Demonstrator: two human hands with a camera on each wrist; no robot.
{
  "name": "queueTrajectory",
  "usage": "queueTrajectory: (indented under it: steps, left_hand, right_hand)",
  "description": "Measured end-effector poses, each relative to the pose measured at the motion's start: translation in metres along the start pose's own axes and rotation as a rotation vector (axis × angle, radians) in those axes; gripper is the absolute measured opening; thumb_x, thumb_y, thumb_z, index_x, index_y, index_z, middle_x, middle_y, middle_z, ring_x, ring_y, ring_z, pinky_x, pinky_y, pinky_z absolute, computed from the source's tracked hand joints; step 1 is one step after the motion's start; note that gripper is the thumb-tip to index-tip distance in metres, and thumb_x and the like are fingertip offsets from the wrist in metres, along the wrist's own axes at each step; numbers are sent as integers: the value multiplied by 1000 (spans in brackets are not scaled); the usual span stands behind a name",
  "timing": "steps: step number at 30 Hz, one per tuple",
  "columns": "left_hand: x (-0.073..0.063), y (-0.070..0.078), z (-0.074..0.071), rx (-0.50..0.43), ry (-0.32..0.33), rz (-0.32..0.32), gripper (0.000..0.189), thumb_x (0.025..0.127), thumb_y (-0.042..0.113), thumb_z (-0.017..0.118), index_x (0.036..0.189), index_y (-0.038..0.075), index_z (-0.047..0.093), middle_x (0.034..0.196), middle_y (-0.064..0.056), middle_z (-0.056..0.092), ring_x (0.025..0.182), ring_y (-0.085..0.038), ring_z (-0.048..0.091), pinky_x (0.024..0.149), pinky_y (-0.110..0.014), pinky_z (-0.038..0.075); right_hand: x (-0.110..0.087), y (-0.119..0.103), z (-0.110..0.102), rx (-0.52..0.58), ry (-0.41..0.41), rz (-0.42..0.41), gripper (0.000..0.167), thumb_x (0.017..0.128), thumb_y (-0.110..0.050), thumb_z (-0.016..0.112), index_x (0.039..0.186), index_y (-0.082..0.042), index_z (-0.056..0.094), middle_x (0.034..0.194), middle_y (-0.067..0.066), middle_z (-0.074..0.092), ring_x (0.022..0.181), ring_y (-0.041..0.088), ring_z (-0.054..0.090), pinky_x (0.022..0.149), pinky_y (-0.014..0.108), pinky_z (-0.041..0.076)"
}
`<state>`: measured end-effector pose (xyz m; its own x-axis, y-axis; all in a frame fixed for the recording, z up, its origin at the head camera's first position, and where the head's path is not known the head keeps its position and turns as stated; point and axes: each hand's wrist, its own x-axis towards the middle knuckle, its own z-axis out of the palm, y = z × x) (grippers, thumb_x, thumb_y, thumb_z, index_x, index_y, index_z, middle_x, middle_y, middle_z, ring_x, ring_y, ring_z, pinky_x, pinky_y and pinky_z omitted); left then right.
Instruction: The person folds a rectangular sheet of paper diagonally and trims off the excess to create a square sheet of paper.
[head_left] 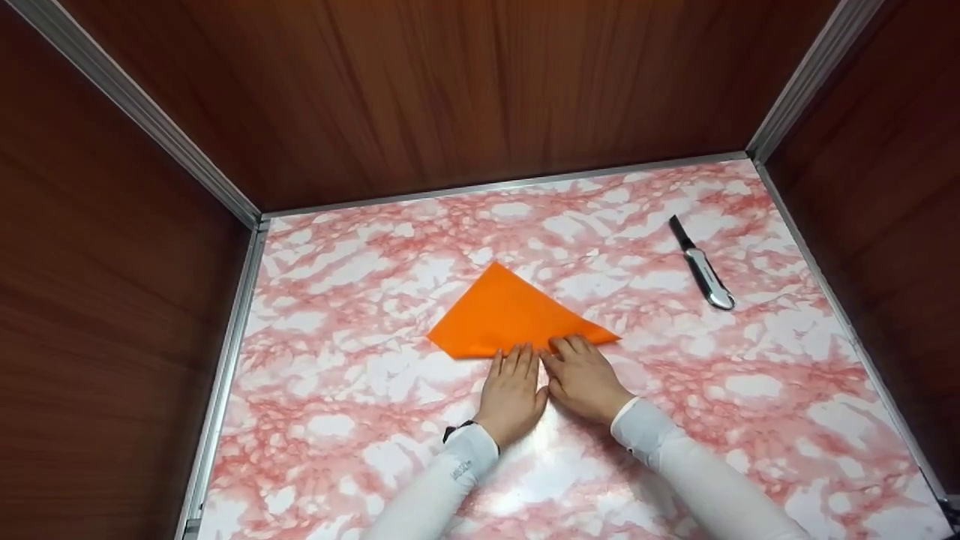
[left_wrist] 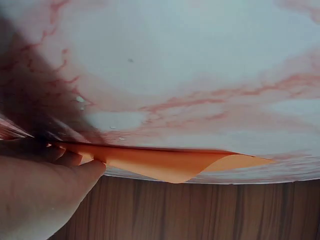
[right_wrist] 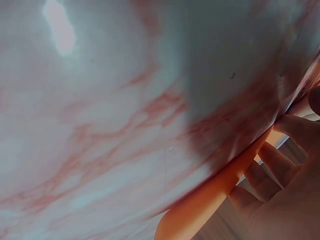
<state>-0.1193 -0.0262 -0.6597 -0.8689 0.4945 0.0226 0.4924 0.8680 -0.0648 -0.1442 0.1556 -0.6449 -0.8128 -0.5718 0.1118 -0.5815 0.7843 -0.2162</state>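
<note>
A folded sheet of orange paper (head_left: 506,307) lies on the table, one corner pointing away and another out to the right. My left hand (head_left: 514,397) lies palm down, its straight fingertips touching the near edge of the sheet. Close beside it, my right hand (head_left: 589,381) presses on the same edge with fingers extended. In the left wrist view the paper (left_wrist: 145,161) bulges up slightly beyond the fingers. The right wrist view shows fingertips of the right hand (right_wrist: 285,200) along the paper's edge (right_wrist: 200,207).
A utility knife (head_left: 705,274) with its dark blade pointing away lies at the right. Pink-and-white marbled covering spans the table (head_left: 337,427). Brown wood-grain panels (head_left: 480,90) with metal edging enclose the back and both sides.
</note>
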Motion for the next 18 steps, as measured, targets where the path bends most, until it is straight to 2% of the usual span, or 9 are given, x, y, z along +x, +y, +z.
queueTrajectory:
  steps: [3,7,12,18]
  left_hand:
    - [2,0,1,6,6,0,64,107,48,40,154,5,46,160,-11,41,146,-30,37,120,-54,22]
    - [3,-2,-1,10,-17,1,64,108,48,37,155,6,45,161,-10,40,148,-29,36,120,-56,21]
    - [-1,-7,-3,4,-58,-18,66,108,50,35,154,4,46,161,-12,39,150,-28,33,120,-57,20]
    - [-8,-15,-5,-30,-71,-54,66,107,51,37,154,4,46,161,-13,38,150,-29,32,118,-61,22]
  right_hand:
    - [0,0,1,-6,3,-1,49,93,-23,65,137,-4,65,138,22,55,128,42,46,116,54,29]
    - [0,0,1,-9,-1,3,49,93,-24,65,138,-4,65,139,22,55,129,41,46,116,54,29]
    - [0,-1,1,-13,-6,-3,49,94,-24,64,139,-3,64,140,22,54,130,42,46,115,55,29]
    - [-1,0,0,-10,2,-9,50,94,-21,62,139,-2,63,140,22,54,130,42,46,115,55,30]
